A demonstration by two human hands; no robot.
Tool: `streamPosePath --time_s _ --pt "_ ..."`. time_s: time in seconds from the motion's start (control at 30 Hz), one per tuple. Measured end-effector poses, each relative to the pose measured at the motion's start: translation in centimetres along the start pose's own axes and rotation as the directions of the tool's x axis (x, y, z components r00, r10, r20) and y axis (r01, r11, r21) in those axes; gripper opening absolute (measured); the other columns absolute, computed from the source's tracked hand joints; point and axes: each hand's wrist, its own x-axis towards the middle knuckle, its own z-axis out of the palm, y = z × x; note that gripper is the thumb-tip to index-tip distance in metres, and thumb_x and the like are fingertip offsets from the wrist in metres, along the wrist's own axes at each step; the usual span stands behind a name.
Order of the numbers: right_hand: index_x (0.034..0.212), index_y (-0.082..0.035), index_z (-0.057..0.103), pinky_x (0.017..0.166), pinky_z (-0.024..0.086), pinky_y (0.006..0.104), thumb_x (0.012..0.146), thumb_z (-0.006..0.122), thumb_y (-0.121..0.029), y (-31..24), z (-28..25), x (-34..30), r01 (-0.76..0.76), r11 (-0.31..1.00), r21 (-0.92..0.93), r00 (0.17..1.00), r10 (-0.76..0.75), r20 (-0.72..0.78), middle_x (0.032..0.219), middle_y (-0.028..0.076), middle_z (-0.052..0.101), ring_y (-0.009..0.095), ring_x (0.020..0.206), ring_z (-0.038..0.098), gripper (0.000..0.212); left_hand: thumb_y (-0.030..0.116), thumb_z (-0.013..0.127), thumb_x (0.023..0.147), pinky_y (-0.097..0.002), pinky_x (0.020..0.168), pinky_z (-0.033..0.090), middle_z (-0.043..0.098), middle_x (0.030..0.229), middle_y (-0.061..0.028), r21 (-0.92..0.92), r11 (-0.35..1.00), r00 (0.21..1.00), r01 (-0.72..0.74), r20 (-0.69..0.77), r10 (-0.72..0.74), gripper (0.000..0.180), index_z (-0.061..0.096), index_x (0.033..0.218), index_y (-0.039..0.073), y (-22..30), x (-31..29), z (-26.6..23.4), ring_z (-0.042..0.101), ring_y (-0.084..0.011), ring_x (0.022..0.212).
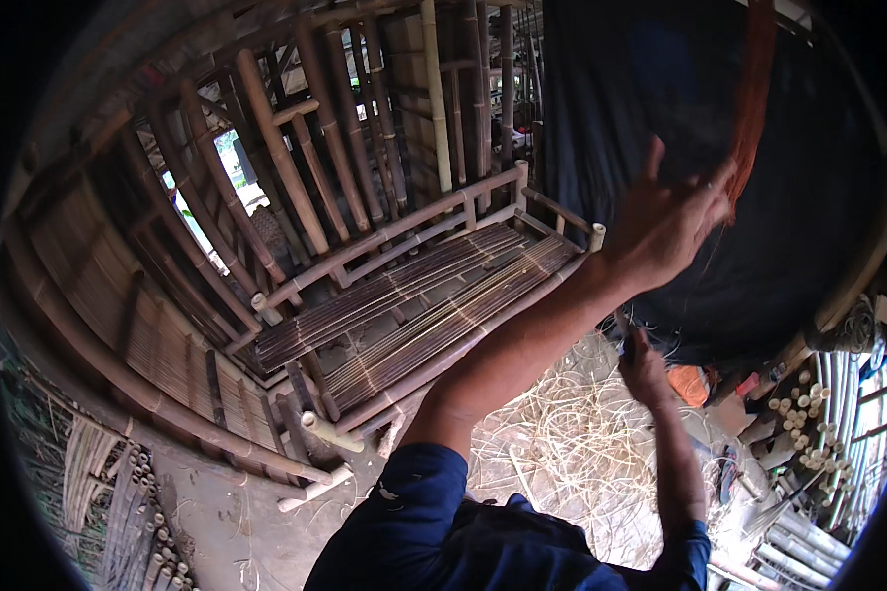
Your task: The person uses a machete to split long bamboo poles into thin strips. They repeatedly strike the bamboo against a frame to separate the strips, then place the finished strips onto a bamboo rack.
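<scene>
My left hand (675, 231) is raised to the right, its thumb stretched up and apart from the fingers. Its fingertips touch or nearly touch the lower end of a hanging bundle of reddish-orange strands (752, 108); slight blur hides whether any strand is caught between them. Lower down, my right hand (647, 369) is closed round the dark handle of what looks like a knife (622, 321), its narrow blade pointing up. Behind my left hand hangs a large black sheet (798, 217).
A bamboo bench (434, 325) with a slatted seat stands ahead to the left. Pale shavings (562, 433) litter the ground before me. Cut bamboo poles (803, 424) are stacked at the right, and more poles (133, 522) lie at the lower left. An orange object (690, 384) rests beside the sheet.
</scene>
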Motion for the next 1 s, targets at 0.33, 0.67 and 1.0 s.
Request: streamPosePath --time_s 0.33,0.67,1.0 --pt "0.126 -0.003 0.049 0.074 0.05 0.0462 0.08 0.065 -0.009 -16.0 -3.3 4.2 -0.006 0.996 0.087 0.997 0.0 0.074 0.091 0.027 0.064 0.044 0.087 0.064 0.049 0.021 0.075 0.084 -0.0302 0.067 0.05 0.067 0.092 -0.0124 -0.275 0.864 0.857 0.421 -0.19 -0.479 0.029 0.064 0.103 0.002 -7.7 -9.7 -6.6 0.064 -0.0188 0.078" --pt "0.126 -0.002 0.041 0.066 0.05 0.052 0.085 0.056 -0.01 -19.3 1.2 10.3 -0.056 0.995 -0.077 0.998 0.053 -0.038 0.072 0.028 0.062 0.046 0.073 0.063 0.044 0.012 0.081 0.074 -0.029 0.062 0.049 0.067 0.075 -0.0067 -0.267 0.842 0.831 0.469 -0.191 -0.523 0.023 0.065 0.086 0.001 -19.3 -5.6 -7.8 0.061 -0.0134 0.065" --pt "0.129 -0.005 0.038 0.066 0.052 0.0519 0.086 0.053 -0.011 -9.8 12.8 12.0 -0.141 0.985 -0.103 0.947 0.165 0.274 0.082 0.03 0.064 0.045 0.076 0.066 0.046 0.005 0.077 0.078 -0.0267 0.062 0.05 0.066 0.076 -0.0105 -0.309 0.826 0.795 0.471 -0.257 -0.549 0.021 0.061 0.086 -0.005 -23.7 -4.0 -5.5 0.063 -0.0138 0.069"
